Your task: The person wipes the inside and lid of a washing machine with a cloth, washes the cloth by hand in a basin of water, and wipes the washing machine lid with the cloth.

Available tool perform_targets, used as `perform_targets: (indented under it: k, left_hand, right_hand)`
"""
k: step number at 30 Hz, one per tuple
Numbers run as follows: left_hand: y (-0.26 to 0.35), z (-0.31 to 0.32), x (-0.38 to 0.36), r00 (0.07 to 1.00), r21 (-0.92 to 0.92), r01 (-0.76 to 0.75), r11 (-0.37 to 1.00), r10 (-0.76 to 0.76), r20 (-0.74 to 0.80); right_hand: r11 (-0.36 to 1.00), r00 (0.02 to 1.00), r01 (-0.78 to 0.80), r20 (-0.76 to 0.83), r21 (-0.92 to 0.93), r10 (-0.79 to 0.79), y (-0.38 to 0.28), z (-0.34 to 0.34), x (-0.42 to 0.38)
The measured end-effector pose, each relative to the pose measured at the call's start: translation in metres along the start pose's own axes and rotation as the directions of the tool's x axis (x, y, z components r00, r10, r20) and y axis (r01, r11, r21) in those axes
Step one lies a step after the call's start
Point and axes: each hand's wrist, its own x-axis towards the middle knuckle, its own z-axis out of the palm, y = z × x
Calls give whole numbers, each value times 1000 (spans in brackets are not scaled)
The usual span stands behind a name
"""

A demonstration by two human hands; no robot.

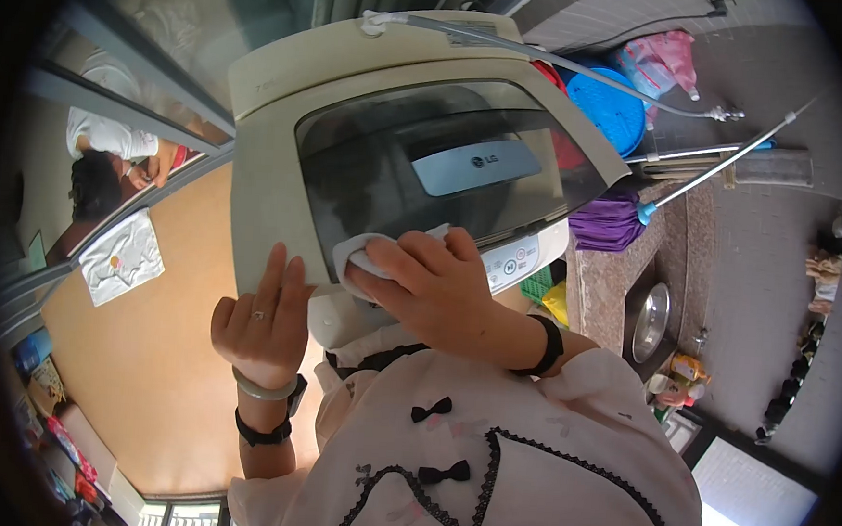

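A cream top-loading washing machine (375,67) with a dark glass lid (447,159) stands right in front of me. My right hand (434,288), a black band on its wrist, presses a white cloth (359,254) against the near edge of the lid, next to the control panel (517,261). My left hand (261,323) rests flat against the machine's left front corner, fingers together and pointing up. It holds nothing and wears a ring, a bangle and a black watch.
A purple mop (609,221) with a long handle leans beside the machine on the right, near a blue basin (609,111) and a pink bag (660,61). A metal bowl (651,320) sits in a stone sink. Another person (109,162) is behind the glass at left, near a white cloth (122,256).
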Motion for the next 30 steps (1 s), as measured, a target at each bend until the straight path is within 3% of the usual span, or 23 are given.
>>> perform_targets:
  k: [2,4,7,10,14,16,18,20,21,26,28,29,30]
  left_hand:
    - [0,2,-4,1000,0,-6,1000,6,-12]
    - [0,4,-8,1000,-11,7,1000,-7,-21]
    - [0,3,-6,1000,-33,16,999,-17,-18]
    - [-3,4,-6,1000,-27,-2,1000,2,-19]
    - [-5,3,-3,999,-19,-9,1000,9,-31]
    - [-5,1,-1,999,-5,-24,1000,24,-28]
    - [-3,0,-4,1000,-20,-24,1000,24,-16]
    - [-1,2,-9,1000,-16,-8,1000,8,21]
    - [-1,3,-11,1000,-12,-10,1000,10,16]
    - [6,7,-25,998,-72,3,997,2,69]
    - [7,17,-35,999,-141,35,989,-33,13]
    - [7,19,-42,994,-151,64,986,-49,98]
    - [7,22,-50,981,-158,95,983,-66,181]
  right_hand:
    - [1000,1000,9,-21,12,-9,13,-8,-9]
    - [984,983,-179,37,18,178,36,-27,-23]
    - [917,928,-373,-46,-142,370,93,-42,-59]
    - [781,795,-606,-113,-152,596,167,-37,-98]
    - [818,821,-568,-136,-89,555,167,-47,-91]
    - [911,908,-410,-78,38,411,133,-52,-81]
    - [904,899,-426,-95,38,428,139,-46,-92]
    - [841,841,-533,-176,-99,512,175,-32,-114]
    - [801,802,-591,-182,-98,569,188,-30,-121]
    - [806,768,-592,-305,-3,563,205,-9,-143]
    - [686,532,-656,-451,315,716,215,11,-162]
    - [580,446,-684,-376,443,812,217,19,-171]
    - [575,436,-681,-378,454,816,220,27,-180]
